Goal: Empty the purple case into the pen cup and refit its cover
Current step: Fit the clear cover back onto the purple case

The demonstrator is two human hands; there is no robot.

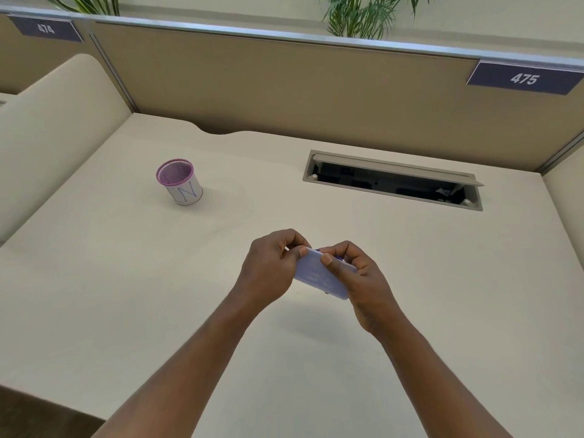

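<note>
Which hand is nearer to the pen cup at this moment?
Left. The left hand grips the case at the end toward the cup; the right hand grips the other end, farther away. Neither touches the cup.

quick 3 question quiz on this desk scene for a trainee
1. True or false: the case lies on the desk.
2. The cup stands: A) left of the case, B) right of it, C) behind the partition.
3. Fill in: the sign at right reads ___.
Key: 1 false, the left hand and right hand hold it above the desk. 2 A. 3 475.
</note>
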